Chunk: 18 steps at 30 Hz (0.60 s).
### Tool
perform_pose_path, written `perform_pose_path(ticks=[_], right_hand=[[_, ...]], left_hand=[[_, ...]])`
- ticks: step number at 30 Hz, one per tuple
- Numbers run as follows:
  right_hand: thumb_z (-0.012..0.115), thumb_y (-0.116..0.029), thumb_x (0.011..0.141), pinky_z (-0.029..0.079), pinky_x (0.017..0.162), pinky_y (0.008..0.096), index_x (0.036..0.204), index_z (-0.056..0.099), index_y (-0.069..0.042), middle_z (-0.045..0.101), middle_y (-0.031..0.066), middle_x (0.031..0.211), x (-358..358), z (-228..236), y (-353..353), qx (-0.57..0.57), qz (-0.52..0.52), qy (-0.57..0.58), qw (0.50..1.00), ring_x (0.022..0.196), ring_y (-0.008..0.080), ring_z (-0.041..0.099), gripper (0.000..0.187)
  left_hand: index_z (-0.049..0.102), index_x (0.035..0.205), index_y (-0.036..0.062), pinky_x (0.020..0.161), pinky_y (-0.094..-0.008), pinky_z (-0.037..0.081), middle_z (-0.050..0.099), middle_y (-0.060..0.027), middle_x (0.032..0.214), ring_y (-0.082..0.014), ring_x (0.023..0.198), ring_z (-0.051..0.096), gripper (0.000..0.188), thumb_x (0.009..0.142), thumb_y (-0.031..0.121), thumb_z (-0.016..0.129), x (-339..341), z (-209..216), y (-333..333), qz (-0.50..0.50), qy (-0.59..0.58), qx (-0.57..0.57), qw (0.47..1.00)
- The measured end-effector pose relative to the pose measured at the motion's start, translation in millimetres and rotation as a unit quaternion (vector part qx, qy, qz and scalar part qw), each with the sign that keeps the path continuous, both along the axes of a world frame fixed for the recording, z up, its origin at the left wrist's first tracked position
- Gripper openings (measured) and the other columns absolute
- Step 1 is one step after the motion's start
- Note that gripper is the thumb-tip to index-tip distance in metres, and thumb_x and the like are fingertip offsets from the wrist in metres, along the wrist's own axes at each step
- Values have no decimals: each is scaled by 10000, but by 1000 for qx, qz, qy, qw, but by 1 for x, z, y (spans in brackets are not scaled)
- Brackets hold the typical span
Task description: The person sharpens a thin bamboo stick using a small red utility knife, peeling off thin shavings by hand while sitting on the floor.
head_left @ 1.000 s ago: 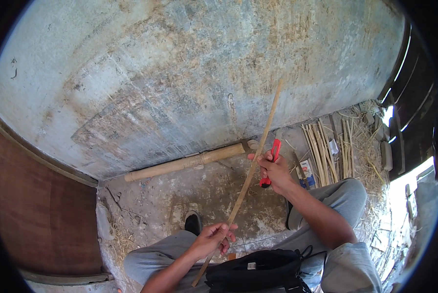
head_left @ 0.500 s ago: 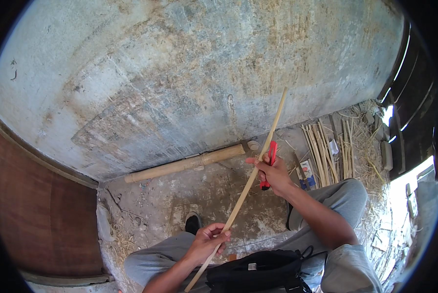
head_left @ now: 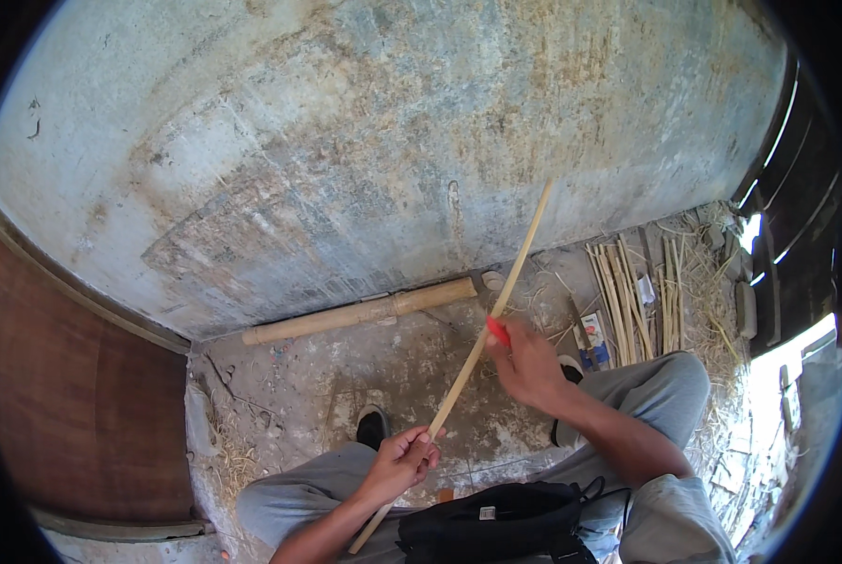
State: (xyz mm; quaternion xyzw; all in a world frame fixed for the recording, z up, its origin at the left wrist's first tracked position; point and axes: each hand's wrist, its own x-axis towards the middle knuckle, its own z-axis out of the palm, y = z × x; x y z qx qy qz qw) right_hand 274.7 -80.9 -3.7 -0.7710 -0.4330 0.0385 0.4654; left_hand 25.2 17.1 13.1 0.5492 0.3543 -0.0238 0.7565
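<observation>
A long, pale bamboo strip (head_left: pixel 459 381) slants from beside my lap up toward the wall. My left hand (head_left: pixel 403 462) pinches its lower part between thumb and fingers. Farther up, my right hand (head_left: pixel 530 365) is closed around a red utility knife (head_left: pixel 498 330), mostly covered by the fingers. The knife's front end meets the strip a little above its middle; the blade itself is too small to make out. The strip's far end stands free in front of the wall.
A thick bamboo pole (head_left: pixel 365 312) lies along the base of the stained wall (head_left: pixel 365 169). Several split bamboo sticks (head_left: pixel 620 296) lie at the right, near a small blue-and-white packet (head_left: pixel 593 336) and loose straw. A brown panel (head_left: pixel 83 385) stands left; a black bag (head_left: pixel 477 526) rests on my lap.
My right hand has turned over, so the knife's body, which pointed up beside the strip, now tips toward it. The left hand keeps its hold on the strip.
</observation>
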Motion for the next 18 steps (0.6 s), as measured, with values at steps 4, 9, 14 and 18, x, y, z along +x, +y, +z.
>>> perform_pose_path(ticks=[4,9,14,18], right_hand=[[513,-338,1012,502,635,580,1208,491,-36,678,230,835,-22,-2,-15,-134,95,4,986,700,464,668,361],[502,-350,1014,505,597,565,1168,522,-32,686,229,810,-37,-5,-19,-168,157,2,973,658,437,672,354],[538,-364,998,497,548,527,1004,617,-21,681,194,722,-46,-14,-19,-160,181,-18,970,594,408,663,351],[558,-386,986,494,524,512,963,638,-33,681,176,698,-47,-9,-19,-153,195,-37,968,579,399,661,363]], left_hand=[[567,1252,5,437,-222,285,527,-25,755,-53,471,342,314,1096,224,405,6,7,0,25,18,-36,999],[571,1223,14,428,-221,285,512,-11,744,-55,467,340,302,1096,232,405,7,4,1,35,14,-2,999],[574,1226,22,429,-219,286,507,-3,740,-52,473,344,299,1095,235,410,8,0,1,30,19,6,999],[577,1228,28,440,-210,291,505,7,733,-44,490,353,299,1092,245,421,8,-6,-1,38,18,13,999]])
